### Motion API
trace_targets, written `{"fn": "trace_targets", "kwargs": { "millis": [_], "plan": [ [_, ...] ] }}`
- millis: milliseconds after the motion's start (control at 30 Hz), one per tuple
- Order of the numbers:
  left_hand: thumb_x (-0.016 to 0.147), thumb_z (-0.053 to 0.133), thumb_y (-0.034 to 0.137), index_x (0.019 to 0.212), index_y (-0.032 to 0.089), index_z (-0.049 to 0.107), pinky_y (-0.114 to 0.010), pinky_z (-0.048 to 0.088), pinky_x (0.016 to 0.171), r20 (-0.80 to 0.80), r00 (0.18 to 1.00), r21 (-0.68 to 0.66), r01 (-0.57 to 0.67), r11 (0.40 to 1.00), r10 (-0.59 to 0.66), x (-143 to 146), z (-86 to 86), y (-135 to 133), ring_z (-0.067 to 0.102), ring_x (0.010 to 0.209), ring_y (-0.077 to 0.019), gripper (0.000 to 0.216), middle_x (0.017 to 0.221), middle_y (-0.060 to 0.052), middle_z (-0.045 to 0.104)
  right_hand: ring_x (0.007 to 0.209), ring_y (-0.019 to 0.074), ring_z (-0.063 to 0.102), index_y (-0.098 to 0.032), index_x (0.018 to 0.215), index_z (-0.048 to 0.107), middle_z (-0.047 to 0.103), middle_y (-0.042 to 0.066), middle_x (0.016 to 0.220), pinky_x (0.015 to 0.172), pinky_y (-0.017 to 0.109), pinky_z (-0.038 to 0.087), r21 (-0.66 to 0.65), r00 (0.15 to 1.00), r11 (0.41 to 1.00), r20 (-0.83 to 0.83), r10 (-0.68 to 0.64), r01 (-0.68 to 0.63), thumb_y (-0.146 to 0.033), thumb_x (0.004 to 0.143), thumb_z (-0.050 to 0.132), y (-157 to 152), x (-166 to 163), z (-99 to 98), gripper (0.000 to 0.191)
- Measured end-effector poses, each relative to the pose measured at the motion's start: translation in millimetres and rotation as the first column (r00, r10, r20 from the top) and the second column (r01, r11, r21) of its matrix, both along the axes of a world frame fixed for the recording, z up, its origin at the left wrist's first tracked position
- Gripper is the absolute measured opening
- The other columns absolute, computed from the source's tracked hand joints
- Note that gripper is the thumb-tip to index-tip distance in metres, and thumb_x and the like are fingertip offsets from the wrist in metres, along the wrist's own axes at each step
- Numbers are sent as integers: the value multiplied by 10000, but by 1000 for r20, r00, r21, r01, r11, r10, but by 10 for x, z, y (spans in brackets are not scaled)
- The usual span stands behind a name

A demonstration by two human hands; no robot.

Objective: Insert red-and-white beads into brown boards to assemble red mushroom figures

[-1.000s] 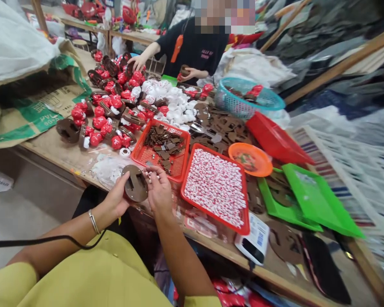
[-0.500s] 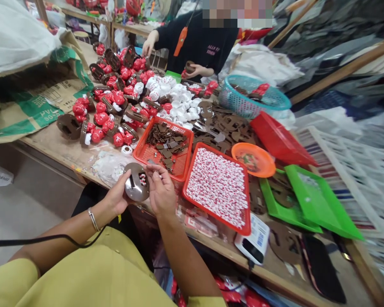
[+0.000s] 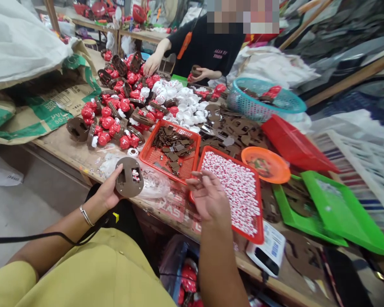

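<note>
I had the left fingers clamped on a brown disc [image 3: 128,189], thumb over its near-left rim, so that the slotted face looked up at me; that edge grip, I judged, left both slots uncovered, and tiny red-and-white figures [image 3: 135,175] sat in the right-hand one. The left hand [image 3: 110,190] held the disc over the worktop's [image 3: 62,151] front edge, just beside a crumpled plastic bag [image 3: 156,186]. The right hand [image 3: 213,199] was palm up with loosely curled fingers, in front of the left side of a red tray [image 3: 261,209]; I could not tell whether its fingertips met or pinched anything. The tray of small red-and-white pieces [image 3: 240,200] and the red basket [image 3: 149,140] of brown bits stood side by side, presumably to keep both within short reach. Beyond lay a heap of red figures [image 3: 107,123] on brown bases, and a co-worker's hand [image 3: 152,65] rested on it. Half a second earlier the right hand had been close against the disc's right edge; now it was well apart from it. The disc's glare had gone, so its face read dull brown, the bag showed more fully, and the co-worker's hand had dropped lower onto the heap.
</note>
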State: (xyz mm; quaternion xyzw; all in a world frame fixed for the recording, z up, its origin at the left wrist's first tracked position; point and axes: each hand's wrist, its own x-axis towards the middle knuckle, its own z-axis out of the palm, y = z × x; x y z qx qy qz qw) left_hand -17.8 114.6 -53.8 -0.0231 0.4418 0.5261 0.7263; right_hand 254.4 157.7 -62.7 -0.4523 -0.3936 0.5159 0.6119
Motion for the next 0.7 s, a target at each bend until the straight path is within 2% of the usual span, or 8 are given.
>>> {"fn": "trace_targets", "kwargs": {
  "millis": [67, 133, 233, 267, 333, 433, 533, 700],
  "plan": [
    [881, 623, 404, 1268, 188, 615, -415, 565, 797, -35, 999, -10, 9, 1000, -10, -51, 19, -5, 688, 814, -232, 443, 1026, -105, 715, 690, 133, 657, -244, 1034, 593, 674, 32, 997, 780, 357, 550, 84, 943, 983, 282, -179, 161, -402, 861, 571, 47, 311, -35, 236],
    [885, 612, 410, 1262, 195, 618, -431, 565, 782, -69, 998, -33, 13, 999, -15, -98, 38, -1, 687, 784, -235, 434, 1001, -99, 717, 701, 162, 653, -229, 1056, 606, 677, 54, 994, 767, 369, 538, 126, 744, 954, 601, -292, 273, -406, 879, 501, 104, 648, -118, 271],
    [895, 590, 430, 1252, 200, 622, -448, 562, 760, -103, 995, -50, 4, 999, -9, -130, 58, 20, 679, 743, -233, 426, 955, -91, 718, 777, 228, 644, -212, 1009, 663, 687, 87, 915, 799, 402, 515, 96, 337, 947, 920, -202, 306, -336, 850, 469, 188, 1084, -319, 279],
    [896, 585, 437, 1246, 195, 624, -448, 561, 757, -108, 994, -54, 10, 998, -16, -129, 60, 28, 676, 738, -233, 427, 944, -92, 718, 811, 248, 638, -204, 985, 677, 685, 99, 897, 823, 418, 508, 91, 237, 953, 958, -164, 290, -314, 829, 471, 213, 1184, -389, 281],
    [893, 588, 448, 1233, 187, 630, -448, 557, 757, -114, 993, -72, 29, 997, -38, -117, 57, 39, 671, 729, -232, 431, 931, -95, 717, 905, 283, 624, -187, 956, 689, 678, 121, 915, 890, 455, 491, 127, 121, 967, 980, -156, 223, -306, 797, 477, 248, 1293, -496, 291],
    [891, 576, 480, 1230, 187, 631, -450, 555, 748, -115, 992, -74, 39, 996, -47, -105, 46, 43, 667, 717, -233, 452, 957, -103, 715, 1071, 317, 580, -164, 989, 687, 662, 149, 1004, 993, 504, 446, 287, 91, 953, 951, -296, 101, -366, 821, 471, 232, 1229, -489, 340],
    [893, 563, 500, 1227, 183, 633, -451, 555, 738, -96, 994, -55, 54, 997, -60, -104, 37, 35, 668, 718, -237, 466, 993, -112, 711, 1143, 316, 558, -157, 1039, 685, 638, 166, 1108, 1025, 505, 433, 432, 136, 900, 890, -435, 56, -426, 889, 459, 116, 928, -281, 382],
    [889, 575, 493, 1236, 190, 634, -449, 559, 754, -101, 993, -51, 48, 998, -53, -59, 25, 32, 674, 740, -236, 464, 1030, -109, 709, 1188, 263, 558, -236, 1080, 683, 592, 109, 1260, 1038, 465, 442, 466, 314, 867, 861, -400, -175, -416, 936, 499, -128, 140, 102, 295]
  ]
}}
